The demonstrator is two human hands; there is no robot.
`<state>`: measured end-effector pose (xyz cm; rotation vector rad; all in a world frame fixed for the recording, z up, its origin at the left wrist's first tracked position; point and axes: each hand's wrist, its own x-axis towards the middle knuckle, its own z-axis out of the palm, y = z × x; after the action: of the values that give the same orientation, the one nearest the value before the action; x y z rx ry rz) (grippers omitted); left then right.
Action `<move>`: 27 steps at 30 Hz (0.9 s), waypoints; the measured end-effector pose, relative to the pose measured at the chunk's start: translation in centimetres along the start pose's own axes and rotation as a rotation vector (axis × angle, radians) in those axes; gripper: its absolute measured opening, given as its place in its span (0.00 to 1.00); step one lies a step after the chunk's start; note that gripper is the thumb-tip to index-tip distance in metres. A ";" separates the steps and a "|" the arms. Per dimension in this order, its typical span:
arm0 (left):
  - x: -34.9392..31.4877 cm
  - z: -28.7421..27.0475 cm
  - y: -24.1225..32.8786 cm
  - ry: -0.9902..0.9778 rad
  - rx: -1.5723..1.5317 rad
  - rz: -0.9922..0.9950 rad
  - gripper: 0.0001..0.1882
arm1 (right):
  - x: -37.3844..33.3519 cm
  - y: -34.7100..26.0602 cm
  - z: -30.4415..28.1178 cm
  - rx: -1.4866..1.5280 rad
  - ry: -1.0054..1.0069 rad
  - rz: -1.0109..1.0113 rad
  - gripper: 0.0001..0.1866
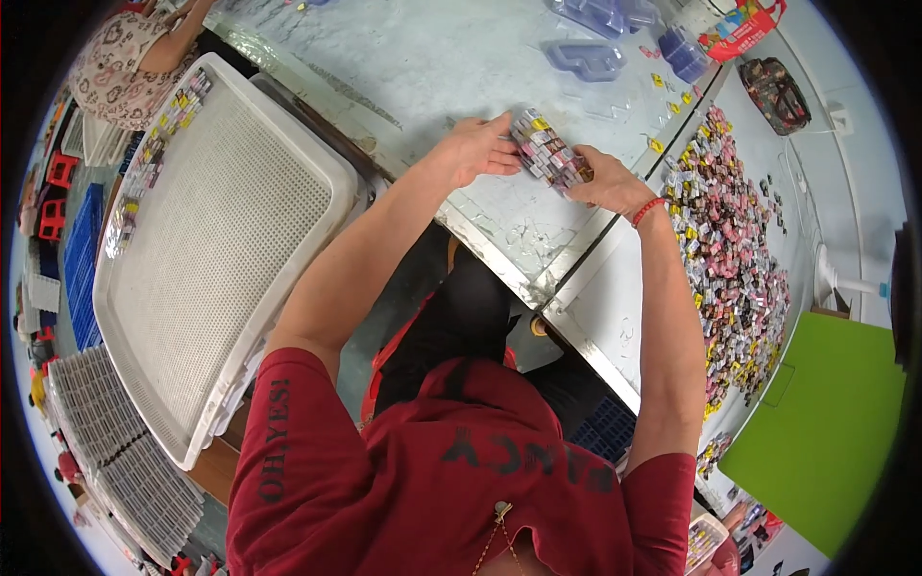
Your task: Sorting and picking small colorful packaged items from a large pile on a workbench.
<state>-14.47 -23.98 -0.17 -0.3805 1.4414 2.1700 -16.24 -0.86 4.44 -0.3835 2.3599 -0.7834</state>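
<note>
A compact block of small printed pieces (545, 146), stacked in rows of white, yellow, pink and brown, stands tilted on the pale table (413, 72). My right hand (607, 180), with a red bracelet at the wrist, grips its near right end between thumb and fingers. At the block's left side is my left hand (473, 152), its fingers stretched out and its thumb raised apart from them. The fingertips come right up to the block; whether they press on it I cannot tell.
A big pile of similar small pieces (725, 250) covers the right-hand table. To my left lies a white perforated tray (226, 211) with pieces along its far side. Clear plastic trays (584, 60), a red bag (744, 31) and a dark pouch (774, 94) sit farther off. Someone in a patterned top (113, 62) is far left.
</note>
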 end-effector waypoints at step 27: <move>8.3 8.2 5.5 0.345 1.376 1.279 0.10 | -7.4 -2.6 8.0 -0.334 0.648 -0.226 0.50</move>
<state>-24.07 -16.07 3.33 0.9301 3.4536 1.0339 -5.27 -3.19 4.37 -0.6159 3.1153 -0.6805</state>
